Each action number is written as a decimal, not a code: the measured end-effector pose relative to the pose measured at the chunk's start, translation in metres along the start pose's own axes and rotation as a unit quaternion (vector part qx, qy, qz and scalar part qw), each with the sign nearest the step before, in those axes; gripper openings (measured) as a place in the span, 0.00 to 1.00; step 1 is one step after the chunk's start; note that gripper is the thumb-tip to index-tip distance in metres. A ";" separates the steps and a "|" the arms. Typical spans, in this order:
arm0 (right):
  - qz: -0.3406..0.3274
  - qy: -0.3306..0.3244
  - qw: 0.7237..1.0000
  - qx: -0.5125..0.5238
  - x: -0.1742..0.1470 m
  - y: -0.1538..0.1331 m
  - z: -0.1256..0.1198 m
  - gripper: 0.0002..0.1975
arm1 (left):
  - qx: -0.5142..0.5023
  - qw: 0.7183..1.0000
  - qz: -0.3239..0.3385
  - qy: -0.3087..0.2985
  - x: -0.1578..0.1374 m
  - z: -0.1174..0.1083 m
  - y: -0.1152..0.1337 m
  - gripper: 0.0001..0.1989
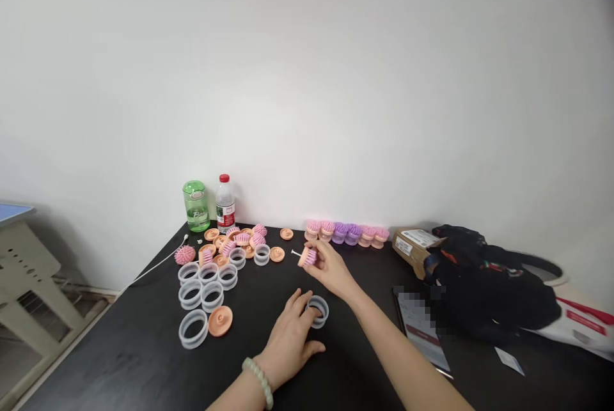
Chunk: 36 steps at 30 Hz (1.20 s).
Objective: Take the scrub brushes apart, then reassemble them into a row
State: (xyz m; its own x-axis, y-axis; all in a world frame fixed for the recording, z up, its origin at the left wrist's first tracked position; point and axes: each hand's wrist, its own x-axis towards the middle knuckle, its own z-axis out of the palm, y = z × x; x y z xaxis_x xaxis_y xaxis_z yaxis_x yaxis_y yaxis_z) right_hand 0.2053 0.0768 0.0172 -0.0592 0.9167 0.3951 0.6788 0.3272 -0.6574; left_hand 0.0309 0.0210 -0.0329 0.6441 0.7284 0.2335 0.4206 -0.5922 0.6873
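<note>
My right hand (330, 270) pinches a pink bristled brush head (308, 257) with a peach base, raised above the table. From its base a thin white pin (296, 252) sticks out to the left. My left hand (290, 337), with a beaded bracelet on the wrist, hovers low over the black table, fingers spread. One of its fingertips reaches over a translucent plastic ring (318, 312); whether it touches the ring I cannot tell. Further left lie several more translucent rings (193, 329) and a peach disc (220, 321) with a raised centre.
Pink and purple assembled brushes (346, 233) line the wall. Loose brush heads (229, 248) and discs lie at the back left, before a green container (196, 206) and a water bottle (225, 203). At right are a tablet (422, 331), a cardboard box (415, 248) and a black bag (494, 289).
</note>
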 end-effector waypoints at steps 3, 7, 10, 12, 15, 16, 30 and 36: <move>-0.001 0.011 0.998 0.060 -0.038 -0.004 -0.019 0.18 | -0.040 0.998 -0.001 0.051 0.001 0.004 -0.003 0.16; 0.027 -0.006 0.991 0.130 -0.077 -0.011 -0.023 0.19 | -0.092 0.987 -0.023 0.128 -0.001 0.006 -0.008 0.18; 0.051 0.000 0.990 0.133 -0.090 -0.015 -0.014 0.23 | -0.137 0.975 -0.061 0.164 -0.001 -0.001 -0.009 0.27; 0.051 -0.006 0.992 0.116 -0.095 -0.017 -0.009 0.22 | -0.147 0.973 -0.075 0.158 0.000 -0.008 -0.006 0.22; 0.043 -0.014 0.995 0.084 -0.098 -0.023 -0.004 0.22 | -0.159 0.977 -0.072 0.123 0.001 -0.018 0.001 0.15; 0.042 -0.010 0.996 0.078 -0.099 -0.024 -0.004 0.22 | -0.173 0.976 -0.072 0.111 0.001 -0.019 0.003 0.15; -0.029 -0.020 0.990 0.140 -0.099 -0.030 -0.017 0.22 | -0.559 0.812 -0.160 0.045 0.000 -0.019 0.009 0.24; -0.074 -0.040 0.984 0.157 -0.100 -0.032 -0.020 0.23 | -0.631 0.748 -0.205 -0.026 0.000 -0.017 0.011 0.21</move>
State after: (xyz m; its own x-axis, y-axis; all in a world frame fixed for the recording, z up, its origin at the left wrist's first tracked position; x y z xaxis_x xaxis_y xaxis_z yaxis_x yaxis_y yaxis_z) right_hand 0.2042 -0.0302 0.0112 -0.2064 0.8644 0.4586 0.3999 0.5022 -0.7667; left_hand 0.0246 0.0204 -0.0133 0.6635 0.7264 -0.1791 -0.3281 0.4976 0.8030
